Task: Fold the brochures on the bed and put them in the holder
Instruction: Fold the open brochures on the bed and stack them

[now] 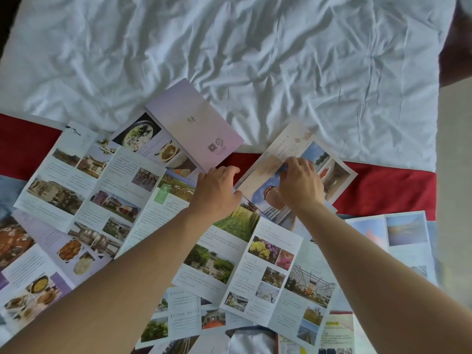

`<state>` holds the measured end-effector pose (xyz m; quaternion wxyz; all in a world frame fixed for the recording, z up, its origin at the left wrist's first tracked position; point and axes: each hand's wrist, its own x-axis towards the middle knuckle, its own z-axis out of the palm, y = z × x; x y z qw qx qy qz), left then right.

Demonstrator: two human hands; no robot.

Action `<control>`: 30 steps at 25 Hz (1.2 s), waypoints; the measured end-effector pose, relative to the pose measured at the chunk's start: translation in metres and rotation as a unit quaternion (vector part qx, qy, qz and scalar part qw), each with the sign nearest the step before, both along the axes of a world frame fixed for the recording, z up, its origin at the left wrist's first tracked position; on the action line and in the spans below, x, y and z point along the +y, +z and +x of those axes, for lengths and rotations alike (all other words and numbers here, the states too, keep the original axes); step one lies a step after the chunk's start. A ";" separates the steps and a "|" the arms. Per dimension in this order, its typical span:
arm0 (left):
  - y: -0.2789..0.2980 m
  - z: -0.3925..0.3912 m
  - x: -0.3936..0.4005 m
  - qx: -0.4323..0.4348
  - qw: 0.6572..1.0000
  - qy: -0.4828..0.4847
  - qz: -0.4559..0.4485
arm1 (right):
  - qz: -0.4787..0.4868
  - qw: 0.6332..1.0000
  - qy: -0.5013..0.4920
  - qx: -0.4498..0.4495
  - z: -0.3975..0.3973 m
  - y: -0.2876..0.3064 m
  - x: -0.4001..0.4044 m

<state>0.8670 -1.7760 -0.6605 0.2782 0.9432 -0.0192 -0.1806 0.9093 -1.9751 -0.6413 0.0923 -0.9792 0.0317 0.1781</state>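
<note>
i am folding a cream paper brochure with blue sky photos point(296, 172) that lies on the red bed runner point(388, 190), over the white crumpled bed sheet point(229, 60). my right hand point(300, 185) pinches its folded flap to crease it, while my left hand point(217, 192), fingers curled, holds its left edge so it cannot slide. many unfolded photo brochures point(107, 200) are spread nearer me. no holder is in view.
</note>
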 end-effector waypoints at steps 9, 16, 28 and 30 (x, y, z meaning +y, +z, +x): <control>-0.005 -0.012 -0.005 -0.009 1.000 0.012 0.015 | 0.076 0.991 -0.088 -0.064 -0.009 -0.002 -0.007; 0.031 -0.033 -0.007 -0.018 0.999 0.049 -0.003 | 0.173 0.953 -0.125 -0.213 -0.016 0.051 -0.003; 0.065 -0.133 -0.014 0.098 0.979 0.107 -0.143 | 0.345 0.897 -0.248 -0.120 -0.142 0.086 0.019; 0.063 -0.157 -0.014 0.108 0.977 0.116 -0.144 | 0.335 0.897 -0.271 -0.093 -0.172 0.077 0.021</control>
